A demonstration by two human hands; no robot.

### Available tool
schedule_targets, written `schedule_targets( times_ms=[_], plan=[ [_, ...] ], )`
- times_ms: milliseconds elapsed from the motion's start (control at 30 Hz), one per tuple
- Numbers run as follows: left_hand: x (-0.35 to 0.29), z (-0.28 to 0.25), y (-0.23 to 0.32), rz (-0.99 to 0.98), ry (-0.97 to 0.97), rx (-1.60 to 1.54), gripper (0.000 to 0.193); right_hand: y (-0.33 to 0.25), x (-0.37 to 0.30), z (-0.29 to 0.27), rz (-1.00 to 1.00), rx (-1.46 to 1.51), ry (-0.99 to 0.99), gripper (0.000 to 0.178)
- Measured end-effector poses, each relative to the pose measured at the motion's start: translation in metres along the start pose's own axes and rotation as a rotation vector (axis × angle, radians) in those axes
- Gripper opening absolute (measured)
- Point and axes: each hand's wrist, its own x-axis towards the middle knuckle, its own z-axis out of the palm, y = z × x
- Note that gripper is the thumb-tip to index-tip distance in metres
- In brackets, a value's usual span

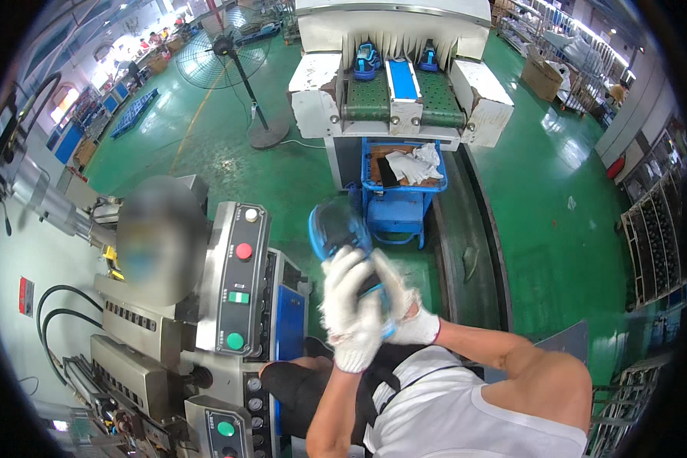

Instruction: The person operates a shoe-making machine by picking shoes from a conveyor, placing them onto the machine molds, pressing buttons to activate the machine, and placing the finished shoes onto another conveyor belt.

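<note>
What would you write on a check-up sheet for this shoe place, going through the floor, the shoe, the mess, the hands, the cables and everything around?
Surface: green shiny floor, no worktable under the hands.
Job's things: a blue shoe, sole facing the camera, held up in front of the chest.
Clutter: white cloths piled in a blue cart.
Hands: left hand and right hand, both in white gloves, both gripping the blue shoe.
Cables: black hoses looping at the grey machine on the left.
Surroundings: conveyor machine carrying more blue shoes, a standing fan, cardboard boxes, shoe racks at right.
</note>
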Motion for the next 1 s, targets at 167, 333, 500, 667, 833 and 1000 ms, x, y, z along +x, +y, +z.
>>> schedule_targets(
  times_ms=[167,333,500,667,833,1000],
  plan=[
    [0.047,0.072,0.012,0.243,-0.275,-0.157,0.058,0.110,0.068,-0.081,0.326,0.522,0.662,0.075],
    [-0.038,0.071,-0.041,-0.078,-0.356,-0.048,0.055,0.248,0.215,-0.183,0.365,-0.017,0.870,0.072],
    [-0.145,0.030,-0.072,-0.600,-0.241,0.122,0.046,0.429,0.289,-0.321,0.621,-0.737,0.255,0.100],
    [-0.239,-0.044,-0.062,-0.834,0.129,0.322,0.033,0.474,0.365,-0.403,0.669,-0.631,0.167,0.094],
    [-0.322,-0.091,0.016,-1.252,0.733,0.567,0.019,0.487,0.195,-0.199,0.162,-0.823,0.254,0.081],
    [-0.538,-0.108,0.154,-1.601,0.830,1.138,0.026,0.336,0.049,0.051,0.593,-0.152,-0.413,0.076]
  ],
)
